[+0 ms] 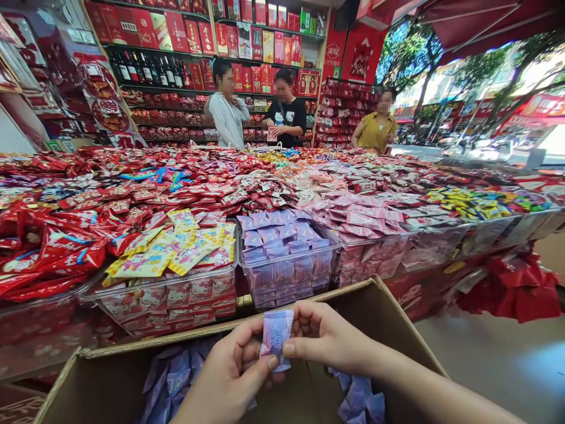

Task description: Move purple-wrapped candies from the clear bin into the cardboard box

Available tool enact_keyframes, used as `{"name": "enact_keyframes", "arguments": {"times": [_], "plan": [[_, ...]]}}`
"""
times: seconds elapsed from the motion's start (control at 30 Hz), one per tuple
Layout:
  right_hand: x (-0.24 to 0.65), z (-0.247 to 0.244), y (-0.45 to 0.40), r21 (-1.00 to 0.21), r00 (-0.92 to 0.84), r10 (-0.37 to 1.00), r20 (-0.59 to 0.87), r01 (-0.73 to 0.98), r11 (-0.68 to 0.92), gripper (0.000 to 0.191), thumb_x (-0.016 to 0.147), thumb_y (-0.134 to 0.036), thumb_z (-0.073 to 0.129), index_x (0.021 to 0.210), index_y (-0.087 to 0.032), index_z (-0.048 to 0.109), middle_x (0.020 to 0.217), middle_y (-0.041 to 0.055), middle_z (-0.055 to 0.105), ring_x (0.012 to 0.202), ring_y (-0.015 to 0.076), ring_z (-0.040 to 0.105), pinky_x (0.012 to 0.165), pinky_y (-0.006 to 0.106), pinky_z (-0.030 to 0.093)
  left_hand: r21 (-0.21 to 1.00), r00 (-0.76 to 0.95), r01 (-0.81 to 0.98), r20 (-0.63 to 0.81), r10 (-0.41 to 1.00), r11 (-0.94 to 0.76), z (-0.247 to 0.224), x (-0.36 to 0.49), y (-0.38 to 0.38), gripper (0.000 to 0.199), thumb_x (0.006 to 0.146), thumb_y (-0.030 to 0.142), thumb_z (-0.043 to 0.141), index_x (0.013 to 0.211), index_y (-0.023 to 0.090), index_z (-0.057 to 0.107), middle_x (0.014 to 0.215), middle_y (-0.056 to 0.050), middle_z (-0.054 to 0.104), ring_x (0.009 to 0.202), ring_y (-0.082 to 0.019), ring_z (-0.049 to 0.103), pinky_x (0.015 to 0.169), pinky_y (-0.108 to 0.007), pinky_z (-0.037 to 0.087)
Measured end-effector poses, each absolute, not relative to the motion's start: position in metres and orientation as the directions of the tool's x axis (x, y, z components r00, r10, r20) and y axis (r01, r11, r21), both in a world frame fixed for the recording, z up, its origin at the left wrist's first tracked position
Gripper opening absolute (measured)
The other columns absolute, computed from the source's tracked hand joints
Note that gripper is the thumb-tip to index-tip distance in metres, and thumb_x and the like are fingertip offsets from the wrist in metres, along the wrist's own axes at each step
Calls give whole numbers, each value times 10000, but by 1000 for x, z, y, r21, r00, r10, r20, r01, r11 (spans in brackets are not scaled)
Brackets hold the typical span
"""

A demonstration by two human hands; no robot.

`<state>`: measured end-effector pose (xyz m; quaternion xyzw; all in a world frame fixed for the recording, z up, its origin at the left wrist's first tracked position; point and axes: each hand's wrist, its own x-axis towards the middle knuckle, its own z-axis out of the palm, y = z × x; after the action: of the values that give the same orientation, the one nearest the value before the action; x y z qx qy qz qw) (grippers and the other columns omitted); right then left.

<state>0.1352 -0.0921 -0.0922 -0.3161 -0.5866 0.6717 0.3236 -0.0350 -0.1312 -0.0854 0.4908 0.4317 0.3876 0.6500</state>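
Left hand (229, 371): fingers pinching a small lilac rectangular wrapped packet (277, 333), lower left
Right hand (329, 340): fingers closed on the packet's right edge
Held packet: roughly upright, above an open brown cardboard box (101, 383)
In the box: loose lilac packets (170, 388)
Beyond: clear plastic bin (289, 257) of stacked lilac packets

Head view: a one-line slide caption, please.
Left hand and right hand hold a purple packet over an open cardboard box, near a clear packet-filled bin.
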Motion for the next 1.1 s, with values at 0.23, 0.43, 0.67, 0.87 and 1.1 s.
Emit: {"name": "enact_keyframes", "arguments": {"times": [0.23,0.43,0.67,0.87,1.1], "plan": [[133,-87,-98,-990,-494,868,-49,-93,-108,338,500,-283,754,645,-141,484,587,-38,505,540,71,432,535,208,353,967,332,-158,-137,933,198,-86,-34,-134,289,711,273,649,988,234,575,910,-14,668,801,-154,595,714,-269,482],[137,-78,-99,-978,-500,866,16,-188,-90,306,582,-339,709,676,-146,490,603,-25,525,547,76,463,529,210,375,861,350,-335,-264,899,383,-80,-32,-132,361,654,264,711,965,178,549,623,15,641,502,-82,588,491,-167,423],[140,-75,-94,-959,-544,823,164,-282,5,345,689,-312,635,1002,-210,533,912,22,558,679,83,501,625,235,421,590,570,-464,-372,733,660,-71,-34,-140,297,670,174,706,899,197,519,581,45,585,440,-31,522,475,-153,347],[139,-76,-90,-998,-393,920,6,-65,-21,296,643,-380,653,615,-131,495,518,-46,468,443,39,391,417,171,307,712,510,-360,-391,766,603,-78,-30,-138,495,735,561,485,971,136,579,832,-106,669,649,-157,640,512,-192,410],[138,-81,-95,-999,-447,894,-13,-23,-26,302,685,-398,602,617,-125,491,551,-26,490,464,51,426,441,182,357,907,312,-168,-322,894,385,-92,-25,-133,352,705,459,594,776,118,643,660,-41,671,530,-118,612,437,-158,384]]}}
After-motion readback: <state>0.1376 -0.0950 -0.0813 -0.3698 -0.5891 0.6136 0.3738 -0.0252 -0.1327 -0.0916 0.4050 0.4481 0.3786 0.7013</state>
